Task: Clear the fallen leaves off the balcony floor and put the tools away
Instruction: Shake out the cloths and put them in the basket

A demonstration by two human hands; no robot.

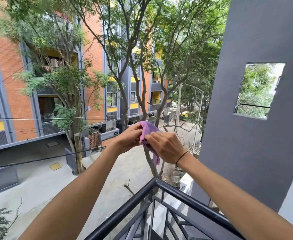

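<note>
Cloth: your purple cloth (148, 134) hangs out beyond the railing (159, 185).
Grip: your left hand (130, 138) and right hand (166, 147) both pinch it.

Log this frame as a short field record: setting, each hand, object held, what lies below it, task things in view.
setting: balcony corner, both arms stretched out past the black metal railing
left hand: grips the purple cloth from the left
right hand: pinches the same cloth; dark band on its wrist
cloth: bunched between both hands, one end hanging down
below cloth: street and tree, beyond the railing
leaves, tools, balcony floor: not in view
</note>
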